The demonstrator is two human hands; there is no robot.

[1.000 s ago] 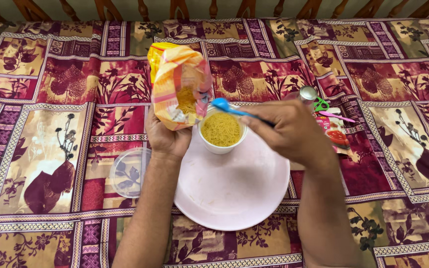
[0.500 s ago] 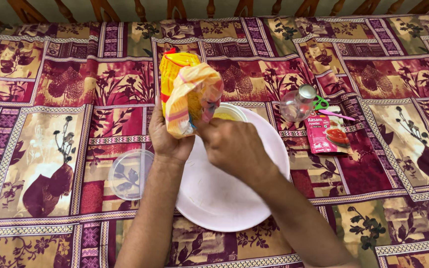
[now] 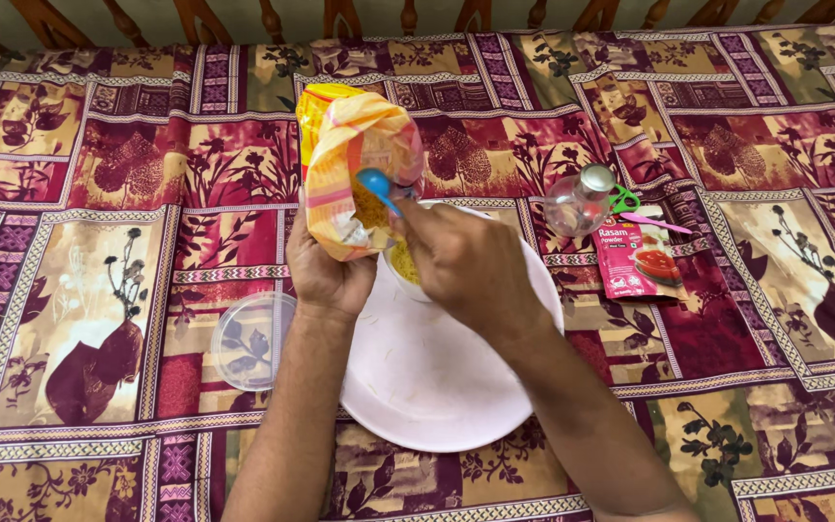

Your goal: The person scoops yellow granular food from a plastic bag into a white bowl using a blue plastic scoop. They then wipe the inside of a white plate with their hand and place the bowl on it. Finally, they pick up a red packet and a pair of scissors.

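My left hand (image 3: 326, 275) grips the soft, crinkly, light snack packet (image 3: 355, 169) low down; right hand (image 3: 461, 266) pinches the stiff blue spoon (image 3: 379, 186).

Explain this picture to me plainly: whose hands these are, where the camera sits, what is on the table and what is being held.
The camera sits on a person's head and looks down, so both arms belong to that person. The left hand grips an open yellow-and-pink packet of fine yellow noodles, tilted toward a white cup holding the same noodles. The right hand holds a blue spoon with its bowl at the packet's mouth. The cup stands on a pale pink plate, which rests on a patterned tablecloth. Beside it lie a clear lid, a small glass jar, green scissors and a red sachet.
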